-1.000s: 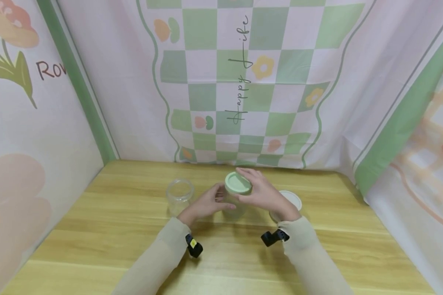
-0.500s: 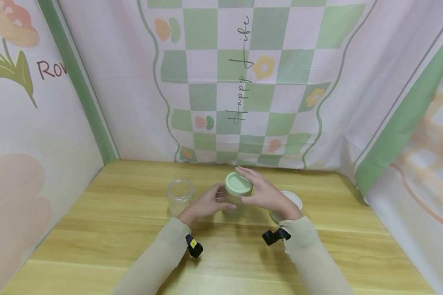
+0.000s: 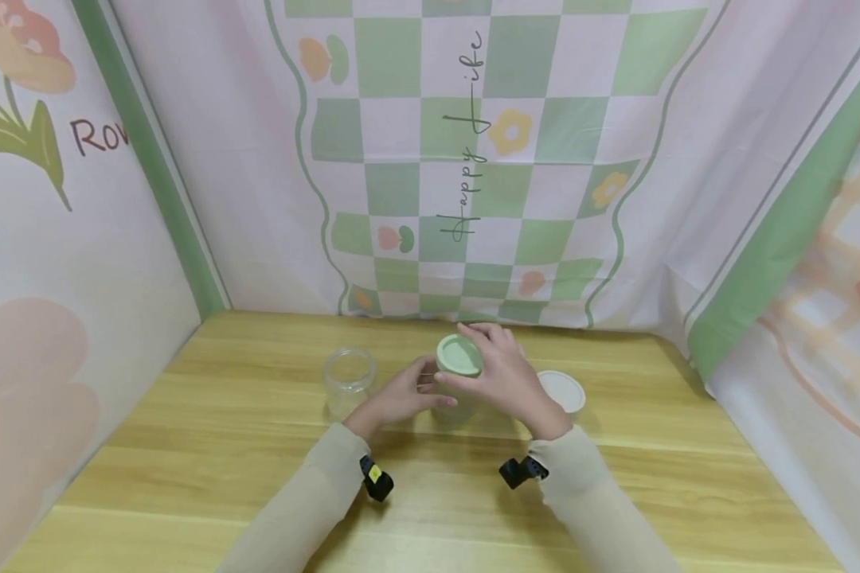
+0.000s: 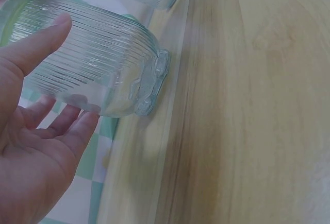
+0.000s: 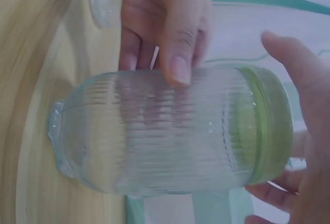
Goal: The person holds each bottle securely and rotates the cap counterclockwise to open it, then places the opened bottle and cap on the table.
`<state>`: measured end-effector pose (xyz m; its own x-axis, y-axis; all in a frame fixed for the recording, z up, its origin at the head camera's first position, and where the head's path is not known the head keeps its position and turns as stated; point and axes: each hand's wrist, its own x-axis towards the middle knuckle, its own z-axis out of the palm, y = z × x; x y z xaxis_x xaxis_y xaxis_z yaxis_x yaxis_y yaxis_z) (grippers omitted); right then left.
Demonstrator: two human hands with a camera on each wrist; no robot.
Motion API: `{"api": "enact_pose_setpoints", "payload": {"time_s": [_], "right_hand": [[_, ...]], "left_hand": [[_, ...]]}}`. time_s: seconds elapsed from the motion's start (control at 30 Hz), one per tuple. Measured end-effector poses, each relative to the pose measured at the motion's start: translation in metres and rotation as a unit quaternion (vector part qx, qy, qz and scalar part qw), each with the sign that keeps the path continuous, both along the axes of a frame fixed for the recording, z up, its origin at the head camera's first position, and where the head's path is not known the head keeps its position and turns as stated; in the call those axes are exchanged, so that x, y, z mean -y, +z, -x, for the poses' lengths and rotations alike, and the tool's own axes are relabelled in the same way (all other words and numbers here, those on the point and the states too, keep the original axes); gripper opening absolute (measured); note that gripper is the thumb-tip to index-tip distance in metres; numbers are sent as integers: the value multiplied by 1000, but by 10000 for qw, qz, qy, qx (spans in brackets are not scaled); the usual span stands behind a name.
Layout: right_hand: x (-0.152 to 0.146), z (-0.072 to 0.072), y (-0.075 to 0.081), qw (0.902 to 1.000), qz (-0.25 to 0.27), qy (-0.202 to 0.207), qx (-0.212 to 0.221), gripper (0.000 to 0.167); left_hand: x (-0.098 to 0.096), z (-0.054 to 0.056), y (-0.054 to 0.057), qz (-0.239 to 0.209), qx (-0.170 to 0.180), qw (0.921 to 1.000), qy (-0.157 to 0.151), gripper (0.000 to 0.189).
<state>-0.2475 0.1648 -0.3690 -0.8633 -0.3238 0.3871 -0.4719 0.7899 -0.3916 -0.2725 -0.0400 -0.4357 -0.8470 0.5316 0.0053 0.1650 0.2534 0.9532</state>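
A ribbed clear glass jar (image 5: 170, 131) with a pale green lid (image 3: 459, 356) stands upright between my hands in the head view. My left hand (image 3: 404, 394) holds the jar's side, its thumb (image 4: 46, 41) across the ribbed glass and its fingertips on the other side. From above, my right hand (image 3: 505, 374) reaches round the lid, thumb at the front edge and fingers at the far edge. In the right wrist view, some right fingers (image 5: 273, 194) lie at the lid's rim, and the thumb shows with a gap to it. The jar has a scalloped foot.
An open glass jar (image 3: 349, 382) without a lid stands left of my left hand. Behind my right wrist is a container with a white lid (image 3: 562, 391). Wood-grain table (image 3: 459, 509) underneath; a printed curtain (image 3: 466, 183) hangs at its far edge.
My right hand has turned at the lid: its thumb has swung left along the front and its wrist has shifted left, uncovering more of the white lid. My left hand holds still.
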Motion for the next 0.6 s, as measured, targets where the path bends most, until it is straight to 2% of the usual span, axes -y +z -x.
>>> {"api": "enact_pose_setpoints", "payload": {"time_s": [0.13, 0.3, 0.6], "right_hand": [[4, -2, -1, 9987, -131, -313, -367, 89], [5, -3, -1, 9970, -233, -561, -473, 86], [4, -1, -2, 9979, -226, -480, -368, 79]], "left_hand": [[0, 1, -1, 2, 5, 10000, -5, 81], [1, 1, -1, 49, -28, 10000, 23, 84], [0, 0, 0, 40, 13, 10000, 68, 84]]}}
